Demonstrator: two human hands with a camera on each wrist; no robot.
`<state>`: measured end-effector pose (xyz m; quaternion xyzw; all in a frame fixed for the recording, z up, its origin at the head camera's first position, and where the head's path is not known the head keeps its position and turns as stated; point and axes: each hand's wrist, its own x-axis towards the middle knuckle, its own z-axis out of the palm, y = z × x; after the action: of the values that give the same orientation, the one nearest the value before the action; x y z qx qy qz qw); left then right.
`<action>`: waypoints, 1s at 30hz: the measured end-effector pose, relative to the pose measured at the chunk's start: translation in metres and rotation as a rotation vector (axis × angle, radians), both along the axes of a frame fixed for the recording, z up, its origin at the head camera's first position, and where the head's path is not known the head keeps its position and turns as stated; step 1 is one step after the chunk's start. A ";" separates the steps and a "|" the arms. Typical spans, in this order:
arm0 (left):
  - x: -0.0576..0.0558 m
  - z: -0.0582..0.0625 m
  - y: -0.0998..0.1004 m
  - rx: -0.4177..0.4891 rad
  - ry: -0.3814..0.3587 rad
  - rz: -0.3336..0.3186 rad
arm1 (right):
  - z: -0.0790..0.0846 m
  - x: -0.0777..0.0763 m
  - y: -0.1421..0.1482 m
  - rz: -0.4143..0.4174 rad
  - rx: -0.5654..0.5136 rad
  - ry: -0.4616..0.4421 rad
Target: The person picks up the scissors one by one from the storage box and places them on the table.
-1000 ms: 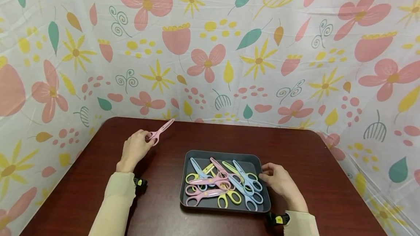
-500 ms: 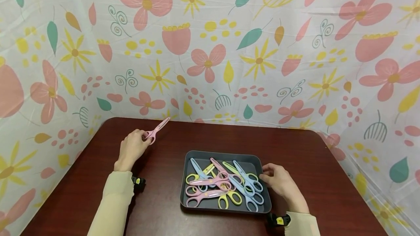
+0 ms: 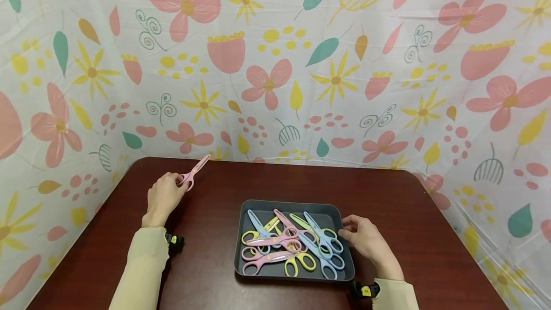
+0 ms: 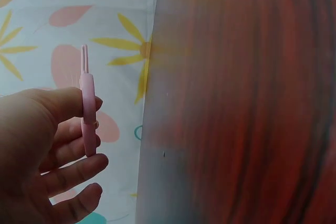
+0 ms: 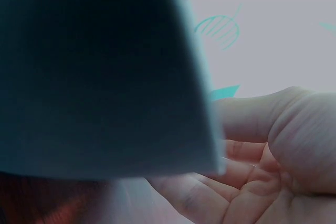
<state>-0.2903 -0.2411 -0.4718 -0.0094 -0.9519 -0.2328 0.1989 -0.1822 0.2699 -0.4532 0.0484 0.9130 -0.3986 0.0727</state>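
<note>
The held scissors (image 4: 88,98) look smooth plastic, the tray (image 3: 263,206) matt, the table (image 3: 206,262) glossy wood.

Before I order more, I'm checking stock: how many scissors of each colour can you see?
Pink scissors: 4 (3 in the tray, 1 in the left hand)
Blue scissors: 3
Yellow to lime scissors: 3
Total: 10 visible; those in the tray overlap, so a hidden one can't be ruled out.

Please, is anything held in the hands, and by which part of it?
The left hand holds pink scissors by the handles. The right hand is at the tray's right edge; whether it grips is unclear.
</note>
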 end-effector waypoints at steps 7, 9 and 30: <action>0.001 0.001 -0.009 0.016 -0.016 0.046 | -0.001 0.000 -0.001 -0.004 -0.004 0.010; 0.001 0.001 -0.012 0.016 -0.023 0.057 | -0.002 0.000 -0.001 -0.006 -0.004 0.009; 0.005 0.003 -0.032 0.087 -0.120 0.131 | 0.000 0.003 -0.002 -0.016 0.000 0.008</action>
<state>-0.2852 -0.2733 -0.4684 0.0755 -0.9496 -0.2607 0.1566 -0.1790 0.2681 -0.4531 0.0540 0.9129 -0.3992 0.0659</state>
